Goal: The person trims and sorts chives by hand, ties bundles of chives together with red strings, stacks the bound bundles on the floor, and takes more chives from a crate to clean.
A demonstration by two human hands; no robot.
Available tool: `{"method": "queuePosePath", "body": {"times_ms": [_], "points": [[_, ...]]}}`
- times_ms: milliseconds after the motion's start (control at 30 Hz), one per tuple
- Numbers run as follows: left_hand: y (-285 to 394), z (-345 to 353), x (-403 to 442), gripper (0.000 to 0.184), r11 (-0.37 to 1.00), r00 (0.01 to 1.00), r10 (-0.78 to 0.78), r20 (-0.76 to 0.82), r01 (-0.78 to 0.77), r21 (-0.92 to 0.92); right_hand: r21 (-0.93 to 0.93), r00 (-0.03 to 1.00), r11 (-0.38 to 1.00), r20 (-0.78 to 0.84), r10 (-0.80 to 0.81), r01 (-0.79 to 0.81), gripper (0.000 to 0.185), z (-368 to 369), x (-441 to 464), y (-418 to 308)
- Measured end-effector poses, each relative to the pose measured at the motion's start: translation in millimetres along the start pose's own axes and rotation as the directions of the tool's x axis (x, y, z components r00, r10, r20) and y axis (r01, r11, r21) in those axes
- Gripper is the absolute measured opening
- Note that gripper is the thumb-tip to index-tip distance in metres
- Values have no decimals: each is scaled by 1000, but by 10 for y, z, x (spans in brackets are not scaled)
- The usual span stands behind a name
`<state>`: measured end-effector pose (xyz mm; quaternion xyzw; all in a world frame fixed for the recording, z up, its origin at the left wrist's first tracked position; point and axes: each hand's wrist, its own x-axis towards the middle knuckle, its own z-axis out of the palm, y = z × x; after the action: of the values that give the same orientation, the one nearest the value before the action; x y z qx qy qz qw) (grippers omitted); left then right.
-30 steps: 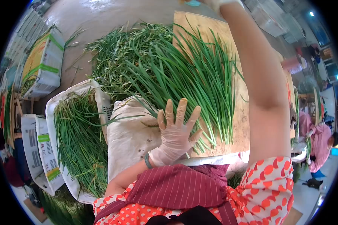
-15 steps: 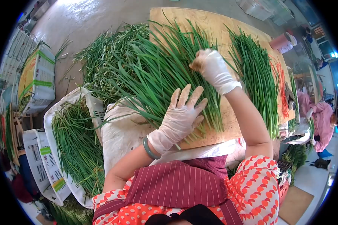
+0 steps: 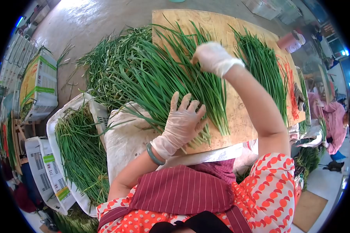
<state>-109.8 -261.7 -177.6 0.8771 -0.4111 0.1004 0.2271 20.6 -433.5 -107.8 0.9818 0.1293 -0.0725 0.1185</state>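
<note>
A spread pile of long green garlic chives (image 3: 163, 81) lies across a wooden board (image 3: 243, 116), pale stem ends toward me. My left hand (image 3: 182, 122), in a thin whitish glove, rests on the lower stems with its fingers spread. Over the upper leaves is my gloved right hand (image 3: 213, 59), fingers curled in and slightly blurred; whether a leaf is pinched in it is hidden. To its right lies a second, neater row of chives (image 3: 262, 73) on the same board.
Red ties (image 3: 289, 87) and a dark glove (image 3: 298, 97) lie at the board's right edge, near a pink container (image 3: 287, 41). Loose leaves (image 3: 112, 58) heap at left. A white crate (image 3: 52, 132) holds more chives. A person in pink (image 3: 332, 120) is at far right.
My right hand has moved up and a little left over the leaves, its fingers still curled. My left hand has shifted slightly left and down, staying on the stems.
</note>
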Motion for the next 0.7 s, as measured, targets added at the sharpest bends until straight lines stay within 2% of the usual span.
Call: {"method": "queuePosePath", "body": {"times_ms": [167, 233, 400, 467, 500, 567, 633, 667, 700], "points": [[-7, -36, 15, 39, 1000, 1000, 7, 19, -6, -14, 74, 997, 997, -75, -11, 17, 13, 148, -121, 41], [-2, -35, 13, 41, 1000, 1000, 16, 7, -16, -22, 418, 990, 907, -91, 109, -62, 10, -27, -188, 114], [0, -43, -3, 45, 1000, 999, 21, -24, -22, -16, 386, 961, 919, -212, 176, -83, 13, -544, -398, 162], [7, -36, -2, 44, 1000, 1000, 18, -25, -18, -13, 256, 928, 967, -358, 106, -12, 15, -599, -421, 254], [10, -35, 0, 43, 1000, 999, 14, -29, -15, -10, 257, 928, 966, -357, 109, -14, 15, -629, -419, 275], [1, -18, -7, 42, 1000, 1000, 10, -26, -10, -15, 9, 820, 1000, -572, 25, -25, 15, -712, -413, 315], [-9, 7, -13, 41, 1000, 1000, 2, -23, -2, -20, 26, 841, 998, -538, 56, -50, 11, -914, -510, 253], [-19, 27, -28, 37, 1000, 998, 7, -55, -8, -24, 614, 711, 764, -627, 319, 198, 13, -975, -528, 178], [-24, 39, -46, 34, 999, 996, 10, -87, -13, -29, 841, 749, 434, -508, 426, 324, 11, -1038, -641, 132]]}}
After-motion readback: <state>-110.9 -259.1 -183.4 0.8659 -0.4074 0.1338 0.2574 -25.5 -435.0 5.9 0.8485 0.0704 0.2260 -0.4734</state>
